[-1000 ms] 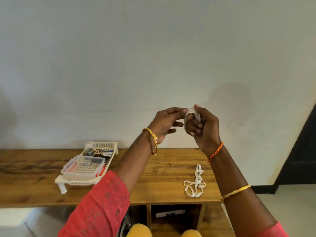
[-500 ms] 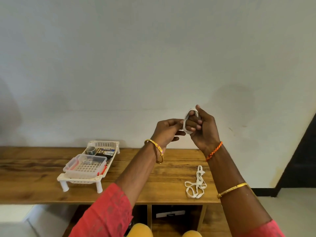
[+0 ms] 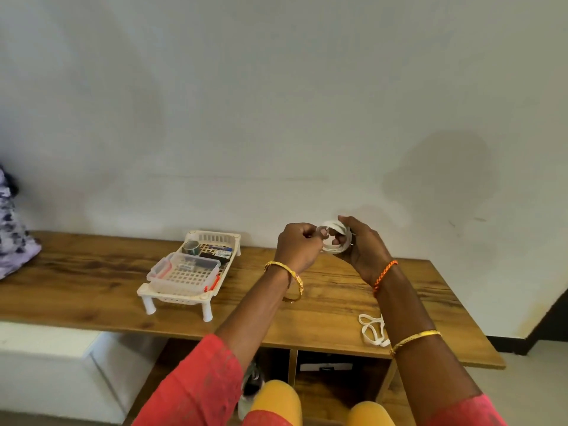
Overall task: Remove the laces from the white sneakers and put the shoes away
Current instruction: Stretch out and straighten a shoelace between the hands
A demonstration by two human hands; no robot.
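Above bench [image 3: 338, 305] | lace [image 3: 333, 238] coiled round right hand [image 3: 362, 250] fingers | left hand [image 3: 298, 247] fingers pinch its end

Below the right hand [image 3: 362, 245], the loose lace [image 3: 370, 329] is being partly hidden by the forearm; basket [image 3: 172, 295] contents are being blurred.

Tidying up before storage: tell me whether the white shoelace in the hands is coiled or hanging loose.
Coiled. The white shoelace forms a ring of loops wound on the right hand; the left hand pinches it.
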